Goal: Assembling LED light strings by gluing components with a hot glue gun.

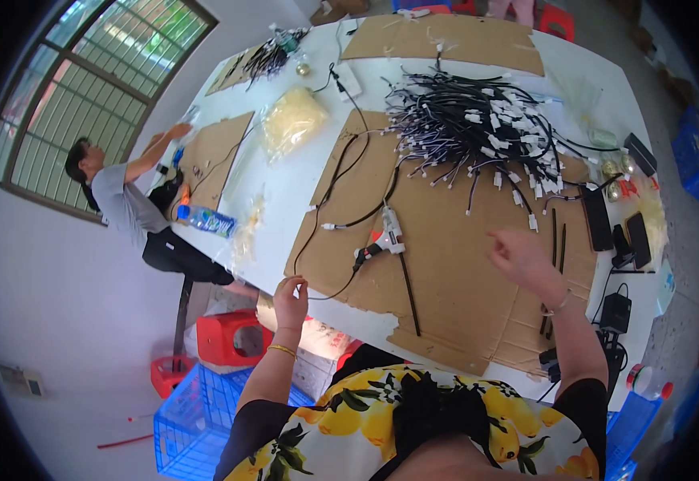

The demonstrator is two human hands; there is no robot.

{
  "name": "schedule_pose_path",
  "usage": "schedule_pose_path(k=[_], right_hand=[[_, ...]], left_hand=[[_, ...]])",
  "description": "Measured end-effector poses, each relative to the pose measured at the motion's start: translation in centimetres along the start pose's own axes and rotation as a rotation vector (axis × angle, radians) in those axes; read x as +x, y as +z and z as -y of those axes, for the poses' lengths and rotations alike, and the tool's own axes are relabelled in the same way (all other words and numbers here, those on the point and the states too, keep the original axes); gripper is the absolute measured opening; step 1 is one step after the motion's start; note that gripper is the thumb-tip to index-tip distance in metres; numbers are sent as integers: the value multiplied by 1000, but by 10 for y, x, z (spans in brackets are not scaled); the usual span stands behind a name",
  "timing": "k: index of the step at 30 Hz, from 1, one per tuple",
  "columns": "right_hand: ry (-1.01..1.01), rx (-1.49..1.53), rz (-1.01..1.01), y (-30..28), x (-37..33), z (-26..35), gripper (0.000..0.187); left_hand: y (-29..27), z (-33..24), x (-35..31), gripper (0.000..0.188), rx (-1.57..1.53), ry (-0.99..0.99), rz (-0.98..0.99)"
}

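Note:
My left hand [290,303] is raised at the near edge of the table, its thumb and fingertips pinched together; what they hold, if anything, is too small to make out. Beside it loops the thin black cord [335,295] of a white glue gun [387,232], which lies on the cardboard with a black rod [410,295] beside it. Over the cardboard to the right is my right hand [522,258], fingers curled and index finger toward the left; nothing shows clearly in its grip. Beyond it spreads a large heap of black cables [466,120] with white connectors.
Black rods [563,248] lie right of my right hand, near dark box-shaped devices [596,218]. A bag of yellowish pieces [294,120] and a bottle [207,220] lie leftward. A co-worker [129,196] works at the left edge. Blue crates [197,425] and a red stool [233,338] stand below.

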State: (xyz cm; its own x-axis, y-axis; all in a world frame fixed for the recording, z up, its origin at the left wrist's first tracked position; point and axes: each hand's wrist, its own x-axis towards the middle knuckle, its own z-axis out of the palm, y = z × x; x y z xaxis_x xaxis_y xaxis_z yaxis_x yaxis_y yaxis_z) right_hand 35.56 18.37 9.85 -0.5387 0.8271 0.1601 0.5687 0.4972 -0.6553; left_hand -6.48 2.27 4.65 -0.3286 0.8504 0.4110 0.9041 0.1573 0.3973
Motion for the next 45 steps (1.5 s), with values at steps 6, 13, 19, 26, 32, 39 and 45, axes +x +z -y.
schedule_pose_path(k=[6,13,19,26,32,39,45], right_hand=[[10,108,23,50,28,13,25],[221,131,-47,133,1,-2,18],[165,-110,-290,152,-6,7,16],[151,-153,-289,152,-6,12,17],[214,-179,-252,148,-11,13,16],[281,-137,-175,150,-5,12,18],[220,-124,-265,158,-7,3,18]], left_hand=[[25,77,33,4,15,-138,-119],[69,105,49,17,-16,-233,-210],[89,113,45,24,-66,-180,-277],[89,110,40,23,-72,-276,-305],[108,119,40,24,-70,-315,-285],[90,121,39,22,5,-259,-228],[81,109,49,21,-37,-226,-148]])
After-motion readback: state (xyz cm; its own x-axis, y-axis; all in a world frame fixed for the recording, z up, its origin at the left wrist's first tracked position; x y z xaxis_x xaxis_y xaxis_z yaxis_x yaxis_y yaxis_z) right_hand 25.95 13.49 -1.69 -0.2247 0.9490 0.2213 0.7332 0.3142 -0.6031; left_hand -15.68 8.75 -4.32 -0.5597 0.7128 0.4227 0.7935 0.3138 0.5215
